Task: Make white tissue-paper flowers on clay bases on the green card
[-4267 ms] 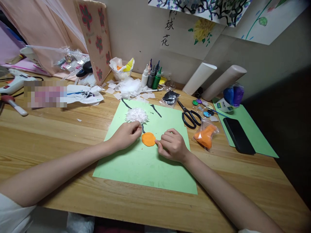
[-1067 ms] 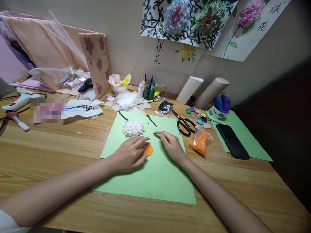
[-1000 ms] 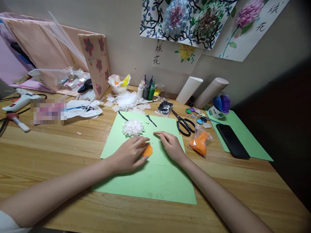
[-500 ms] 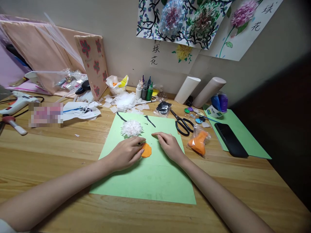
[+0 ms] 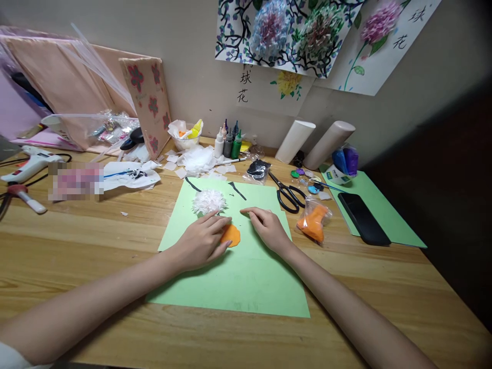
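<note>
A sheet of green paper [image 5: 230, 287] lies on the wooden table under both hands. My left hand [image 5: 203, 238] rests over it with the fingers apart, thumb and fingertips at the edge of a flat orange clay disc [image 5: 232, 235], partly covering it. Just beyond those fingers sits a fluffy white paper flower [image 5: 208, 202]. To the right, my right hand [image 5: 267, 229] leans on the paper, index finger stretched out and the other fingers loosely bent, holding nothing visible. Thin black strips [image 5: 238, 191] lie on the upper part of the sheet.
Black-handled scissors [image 5: 289, 195], a bag of orange clay [image 5: 313, 222] and a black phone [image 5: 363, 218] lie to the right. Small paint bottles [image 5: 227, 146] stand at the back beside white paper scraps [image 5: 197, 160]. A glue gun [image 5: 28, 164] rests far left.
My left hand's fingers have spread and lifted slightly; a small dark bit seen at them before no longer shows. The right hand stays in place.
</note>
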Available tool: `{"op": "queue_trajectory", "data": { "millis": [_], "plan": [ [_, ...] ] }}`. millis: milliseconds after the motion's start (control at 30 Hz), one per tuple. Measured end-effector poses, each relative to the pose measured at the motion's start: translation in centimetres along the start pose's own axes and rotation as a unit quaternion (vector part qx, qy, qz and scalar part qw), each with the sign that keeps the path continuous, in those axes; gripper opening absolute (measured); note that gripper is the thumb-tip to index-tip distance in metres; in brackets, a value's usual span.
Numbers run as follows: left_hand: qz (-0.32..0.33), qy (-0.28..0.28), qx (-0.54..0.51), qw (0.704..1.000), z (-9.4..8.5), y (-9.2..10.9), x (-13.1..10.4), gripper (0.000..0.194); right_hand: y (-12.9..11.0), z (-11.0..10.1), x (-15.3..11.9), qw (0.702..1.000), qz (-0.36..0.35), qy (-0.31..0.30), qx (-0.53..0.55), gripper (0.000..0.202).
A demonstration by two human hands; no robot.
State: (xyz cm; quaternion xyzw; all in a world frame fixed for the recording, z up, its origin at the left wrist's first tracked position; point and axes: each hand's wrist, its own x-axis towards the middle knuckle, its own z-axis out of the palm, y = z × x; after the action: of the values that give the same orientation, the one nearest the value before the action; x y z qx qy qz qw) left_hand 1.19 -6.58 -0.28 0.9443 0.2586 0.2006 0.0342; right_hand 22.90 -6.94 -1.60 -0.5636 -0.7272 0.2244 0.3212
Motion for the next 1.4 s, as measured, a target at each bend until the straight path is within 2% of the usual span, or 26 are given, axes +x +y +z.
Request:
{"op": "queue_trajectory", "data": {
  "millis": [133,267,400,633,833,967,1133,1400],
  "plan": [
    [0.001,0.001,0.015,1.000,-0.12,-0.11,-0.35,0.033,-0.08,-0.04,0.03,1.000,0.002,-0.005,0.001,0.029],
    [0.028,-0.043,-0.009,0.999,-0.26,0.02,-0.12,0.032,-0.11,-0.03,0.07,1.000,0.005,-0.010,0.003,0.029],
    [0.028,-0.066,-0.032,0.997,-0.44,0.02,0.17,0.038,-0.08,-0.01,0.07,1.000,0.007,-0.014,0.006,0.028],
    [0.014,-0.058,-0.014,0.998,0.04,0.12,-0.56,0.049,-0.04,-0.04,0.06,1.000,0.019,-0.021,0.006,0.029],
    [0.007,-0.086,-0.054,0.995,-0.03,0.35,-0.27,0.052,-0.14,0.00,0.13,0.999,0.025,-0.027,0.005,0.029],
    [-0.001,-0.076,-0.058,0.995,-0.11,0.19,-0.31,0.049,-0.21,0.04,0.13,0.999,0.025,-0.028,0.003,0.029],
    [-0.008,-0.030,-0.021,0.999,0.23,0.39,-0.74,0.046,-0.24,0.00,0.08,0.999,0.026,-0.030,0.004,0.029],
    [0.005,-0.039,-0.010,0.999,0.08,0.80,-0.51,0.050,-0.04,0.00,0.19,0.999,0.018,-0.028,0.002,0.029]
  ]
}}
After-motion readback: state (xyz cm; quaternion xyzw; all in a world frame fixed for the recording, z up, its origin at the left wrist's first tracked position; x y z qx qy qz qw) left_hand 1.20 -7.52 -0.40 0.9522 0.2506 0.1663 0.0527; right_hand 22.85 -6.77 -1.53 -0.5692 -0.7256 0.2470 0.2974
